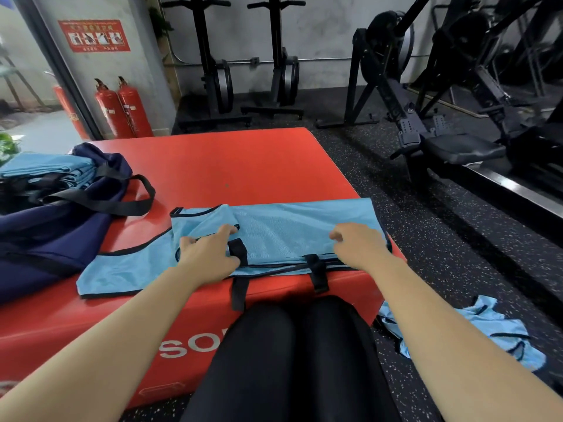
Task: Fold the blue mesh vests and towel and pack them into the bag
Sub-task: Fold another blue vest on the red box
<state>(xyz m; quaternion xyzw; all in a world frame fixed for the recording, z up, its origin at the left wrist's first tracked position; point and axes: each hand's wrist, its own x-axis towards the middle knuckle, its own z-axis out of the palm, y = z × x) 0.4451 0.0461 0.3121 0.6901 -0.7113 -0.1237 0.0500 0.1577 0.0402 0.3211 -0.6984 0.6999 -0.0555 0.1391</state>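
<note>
Where the vest [289, 226] lies, the bag [45, 239] sits just left.

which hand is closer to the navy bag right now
Left. The left hand is on the vest at its end toward the navy bag, apart from it; the right hand is at the vest's opposite end, farther off.

One wide-angle camera sat on the person's head, facing forward and down. It looked closely onto the near edge of the red counter [243, 166], with the floor [441, 239] to the right and the wall [320, 25] far ahead.
</note>
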